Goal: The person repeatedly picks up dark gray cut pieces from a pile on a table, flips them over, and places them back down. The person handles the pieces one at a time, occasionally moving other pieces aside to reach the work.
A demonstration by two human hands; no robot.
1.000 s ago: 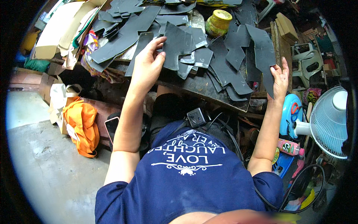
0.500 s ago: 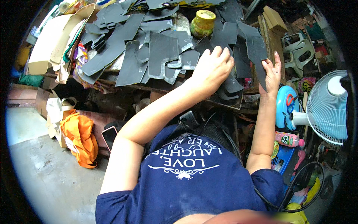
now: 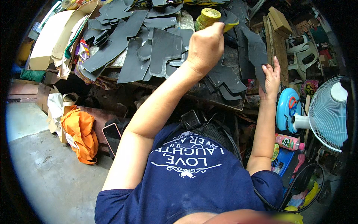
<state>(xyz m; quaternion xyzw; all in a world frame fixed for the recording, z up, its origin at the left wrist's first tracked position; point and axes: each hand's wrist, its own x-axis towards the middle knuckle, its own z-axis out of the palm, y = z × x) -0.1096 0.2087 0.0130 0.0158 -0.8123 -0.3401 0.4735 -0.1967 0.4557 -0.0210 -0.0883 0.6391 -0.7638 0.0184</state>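
Note:
My left hand point(image 3: 207, 46) is closed in a fist beside a yellow-stained jar point(image 3: 209, 16). From its fingers sticks out a small flat yellow-tipped thing point(image 3: 231, 26), whose kind I cannot make out. A long black sheet piece point(image 3: 255, 48) stands tilted at the table's right side, and my right hand point(image 3: 272, 78) grips its near edge with the thumb, some fingers raised. Below my left hand lie black cut pieces point(image 3: 227, 76) with rounded corners and pale chalk-like marks.
Many overlapping black cut sheets point(image 3: 164, 48) cover the worktable. Cardboard point(image 3: 50, 41) stands at the left. Close to my right forearm are a white and blue fan point(image 3: 330, 108) and a pink bottle point(image 3: 287, 142). An orange bag point(image 3: 78, 130) hangs low left; a phone point(image 3: 112, 136) is beside my left arm.
My left hand has moved away from me and slightly left, to the jar, and a yellow-tipped thing now shows at its fingers. The right hand keeps its grip on the black sheet piece.

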